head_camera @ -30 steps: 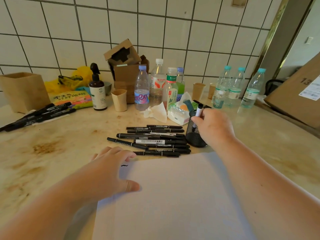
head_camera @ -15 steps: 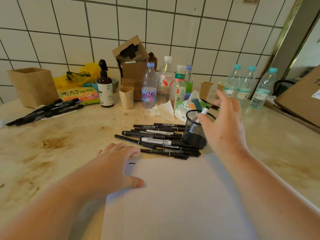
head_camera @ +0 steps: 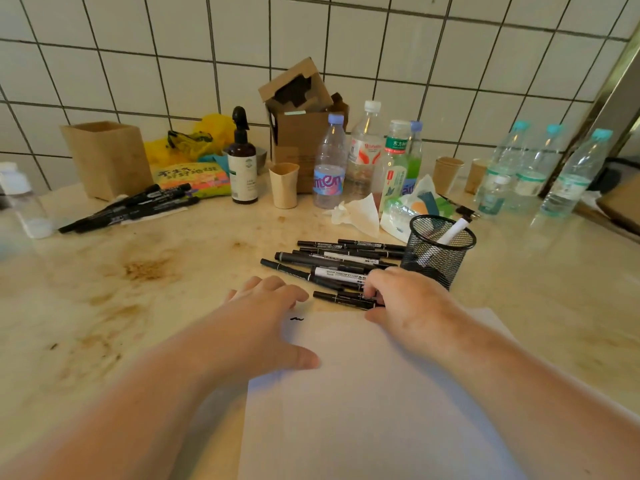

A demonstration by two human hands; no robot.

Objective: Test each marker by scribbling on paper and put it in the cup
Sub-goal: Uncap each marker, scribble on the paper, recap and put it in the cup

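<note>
A white sheet of paper (head_camera: 381, 393) lies on the counter with a small black scribble (head_camera: 296, 319) near its top left. My left hand (head_camera: 273, 320) presses flat on the sheet's upper left corner. Just beyond the paper lies a pile of several black markers (head_camera: 332, 261). My right hand (head_camera: 405, 306) reaches the pile's near edge, and its fingers and thumb pinch the right end of the nearest black marker (head_camera: 341, 297). To the right of the pile stands a black mesh cup (head_camera: 440, 258) with one white-bodied marker (head_camera: 453, 232) leaning inside it.
A second bunch of black markers (head_camera: 131, 206) lies at the far left by a wooden box (head_camera: 104, 157). Along the tiled wall stand a spray bottle (head_camera: 244, 168), a paper cup (head_camera: 284, 185), a cardboard box (head_camera: 301, 133) and several water bottles (head_camera: 533, 168). A crumpled tissue (head_camera: 356, 213) lies behind the pile.
My right hand let go of the white marker in the mesh cup, then came down and left onto the near marker of the pile. My left hand stayed on the paper.
</note>
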